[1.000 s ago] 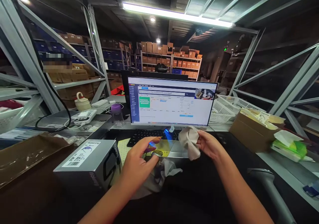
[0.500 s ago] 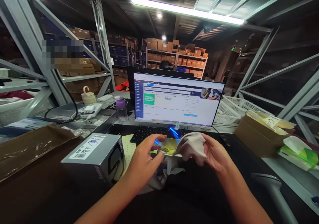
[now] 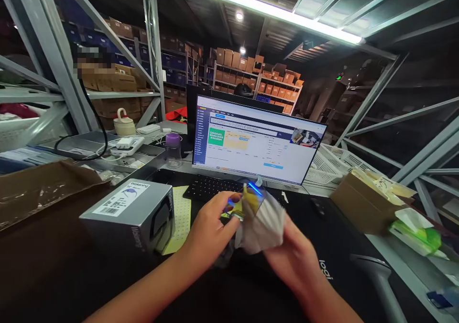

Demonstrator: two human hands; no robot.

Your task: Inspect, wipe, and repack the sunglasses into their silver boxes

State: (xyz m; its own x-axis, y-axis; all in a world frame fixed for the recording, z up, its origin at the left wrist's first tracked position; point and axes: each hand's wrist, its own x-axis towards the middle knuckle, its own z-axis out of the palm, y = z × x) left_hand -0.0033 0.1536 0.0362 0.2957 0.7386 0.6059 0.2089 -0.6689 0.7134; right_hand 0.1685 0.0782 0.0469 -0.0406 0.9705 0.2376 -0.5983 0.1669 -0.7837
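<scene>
Between the two hands, just in front of a slim black keyboard [image 3: 204,189], sits a thin, see-through, yellow-tinted glossy piece [image 3: 253,201], held up off the black-matted worktop [image 3: 335,234]. Key relation: piece lies to the right of the left hand [image 3: 211,227] and left of the right hand [image 3: 296,253], bridging the gap. Long axis seems to run roughly across, hand to hand; right end is covered, so full length can't be told. Left hand is nearer, directly on it; right hand meets it through a pale grey, soft, crumpled cloth [image 3: 263,229] that overlaps the right part.

Left hand: thumb and index closed in a pinch at the piece's left end, other fingers mostly hidden, back of hand toward camera, forearm coming in from lower left. Right hand: curled around the cloth from below and right, fingertips behind the fabric, so exact finger closure can't be told; forearm angles in from lower right, blurred slightly. Whether cloth touches both faces of the piece: can't tell.

Nearby: silver-grey printed cardboard box [image 3: 125,203] left of left hand, yellow dotted sheet [image 3: 182,217] just beside it, grey handheld scanner [image 3: 376,270] right of right forearm.
</scene>
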